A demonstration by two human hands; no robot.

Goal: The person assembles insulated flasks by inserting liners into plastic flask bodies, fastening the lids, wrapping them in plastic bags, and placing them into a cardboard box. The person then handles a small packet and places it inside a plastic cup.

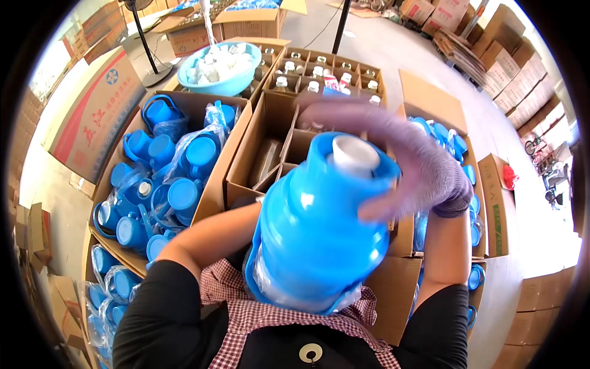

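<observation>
A big blue plastic thermos [319,234] stands upright in front of my chest, its lower part in clear film. In its neck sits a white stopper [355,155]. My right hand [418,163], in a purple-grey knit glove and blurred by motion, arches over the top with thumb and fingers spread. The thumb overlaps the blue shoulder in this view. My left forearm [215,237] runs behind the thermos, which hides the left hand. Beyond them, a divided carton [243,163] holds glass liners in some of its cells.
Left is a carton [206,206] of blue thermos parts, some bagged. A light-blue basin [215,86] of white stoppers rests on boxes ahead. More blue parts [474,227] fill cartons at right. A fan stand [157,75] is at back left; stacked cartons [513,74] stand far right.
</observation>
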